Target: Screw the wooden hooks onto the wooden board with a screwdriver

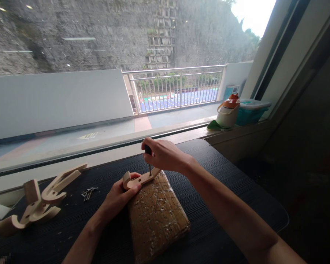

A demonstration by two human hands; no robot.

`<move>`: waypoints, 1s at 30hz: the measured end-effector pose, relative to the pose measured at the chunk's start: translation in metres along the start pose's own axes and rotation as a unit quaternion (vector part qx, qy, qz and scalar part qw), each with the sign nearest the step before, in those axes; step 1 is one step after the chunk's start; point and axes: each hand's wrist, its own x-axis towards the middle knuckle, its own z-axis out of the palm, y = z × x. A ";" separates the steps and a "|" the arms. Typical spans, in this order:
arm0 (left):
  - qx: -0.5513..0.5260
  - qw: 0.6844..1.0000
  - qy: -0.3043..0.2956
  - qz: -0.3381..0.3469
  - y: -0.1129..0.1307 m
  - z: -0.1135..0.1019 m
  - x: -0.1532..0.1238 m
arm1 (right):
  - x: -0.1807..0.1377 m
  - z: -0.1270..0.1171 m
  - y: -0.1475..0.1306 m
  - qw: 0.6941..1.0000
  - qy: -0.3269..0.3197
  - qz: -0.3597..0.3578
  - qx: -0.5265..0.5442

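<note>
My right hand (pixel 165 154) is closed around the dark handle of a screwdriver (pixel 150 169), which points straight down. Its tip meets a hole in a pale wooden hook (pixel 144 179). The hook has curved ends and a second hole nearer its left end. It lies across the far end of a worn board (pixel 159 216) wrapped in clear tape and dotted with holes. Gripping the hook's left end is my left hand (pixel 126 189), its thumb on the near edge and its fingers behind. Whether a screw sits under the tip I cannot tell.
On the dark table (pixel 217 183), several loose wooden hooks (pixel 35 205) lie in a pile at the left. A small heap of screws (pixel 89 193) is beside them. A bottle (pixel 228 113), green cloth (pixel 217 125) and teal box (pixel 251 112) stand along the windowsill.
</note>
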 end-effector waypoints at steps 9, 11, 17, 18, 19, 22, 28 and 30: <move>0.010 1.000 0.002 0.000 0.001 0.000 -0.001 | 0.002 0.000 -0.001 0.999 -0.006 -0.020 0.044; 0.008 1.000 -0.001 0.000 0.000 -0.001 -0.001 | 0.002 0.001 -0.001 0.999 -0.003 -0.014 0.034; 0.013 1.000 -0.002 0.005 -0.002 -0.001 0.000 | 0.000 0.000 -0.002 1.000 -0.004 -0.008 0.016; 0.014 1.000 -0.001 0.005 -0.002 -0.001 0.000 | 0.000 -0.001 -0.002 1.000 -0.005 -0.013 0.022; 0.015 1.000 -0.001 0.006 -0.002 -0.001 0.000 | -0.001 -0.002 -0.002 0.999 -0.007 -0.018 0.029; 0.019 1.000 -0.005 0.007 -0.002 -0.001 0.000 | -0.001 -0.003 -0.002 0.999 -0.011 -0.024 0.043; 0.024 1.000 -0.005 0.007 -0.003 0.000 0.000 | 0.001 -0.001 -0.001 1.000 -0.009 0.001 0.025; 0.024 1.000 -0.005 0.005 -0.003 0.000 0.000 | 0.001 0.000 -0.001 1.000 -0.010 0.003 0.023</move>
